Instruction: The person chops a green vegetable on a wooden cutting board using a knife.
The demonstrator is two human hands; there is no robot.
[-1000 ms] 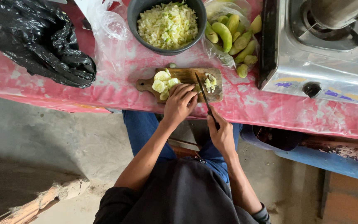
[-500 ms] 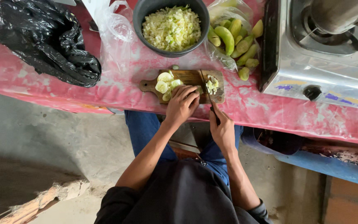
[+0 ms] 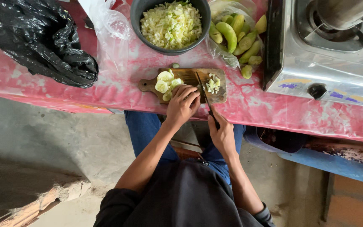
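While left hand (image 3: pixel 183 104) presses veg slices (image 3: pixel 167 82) on cutting board (image 3: pixel 188 75), fingers curled, right hand (image 3: pixel 221 133) fist-gripped round knife (image 3: pixel 204 96).

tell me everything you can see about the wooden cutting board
The cutting board is small, brown wood, rectangular with a short rounded handle pointing toward the black bag side. It lies flat on the pink table cover, just in front of the dark bowl. Pale green slices sit at its handle end and chopped bits at the other. The left hand rests on it, and the knife held by the right hand crosses it.
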